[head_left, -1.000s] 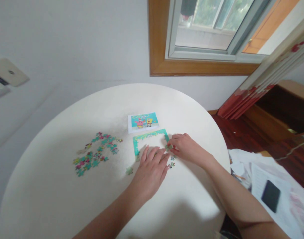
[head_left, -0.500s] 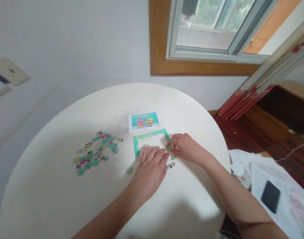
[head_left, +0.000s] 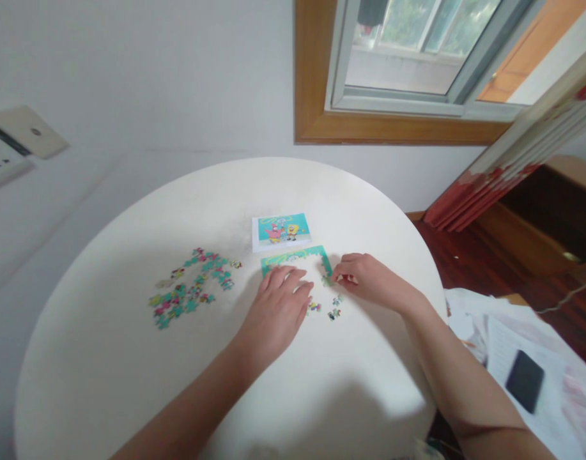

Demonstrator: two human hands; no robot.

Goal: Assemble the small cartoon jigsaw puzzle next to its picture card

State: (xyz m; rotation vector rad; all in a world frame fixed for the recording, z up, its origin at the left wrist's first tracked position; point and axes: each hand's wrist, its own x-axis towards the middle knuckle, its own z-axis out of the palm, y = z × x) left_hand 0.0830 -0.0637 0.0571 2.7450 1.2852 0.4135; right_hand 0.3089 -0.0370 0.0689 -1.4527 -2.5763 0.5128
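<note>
A partly built teal puzzle frame (head_left: 297, 257) lies near the middle of the round white table (head_left: 130, 377). My left hand (head_left: 276, 310) rests flat on the frame's left part, fingers stretched out and together, covering it. My right hand (head_left: 364, 278) is curled at the frame's right edge, fingertips pinched on a small puzzle piece (head_left: 327, 280). A few loose pieces (head_left: 331, 308) lie between my hands. A cartoon reference picture (head_left: 280, 231) sits just behind the frame. A heap of loose pieces (head_left: 192, 287) is spread out to the left.
A wall runs behind the table, with a wood-framed window (head_left: 398, 70) at upper right. A striped curtain (head_left: 523, 147) hangs at right over a wooden floor. Papers and a dark phone (head_left: 525, 380) lie low at right, beside the table edge.
My left hand has slid up and left over the frame's left side. The right hand has barely shifted at the frame's right edge. The camera view has moved slightly.
</note>
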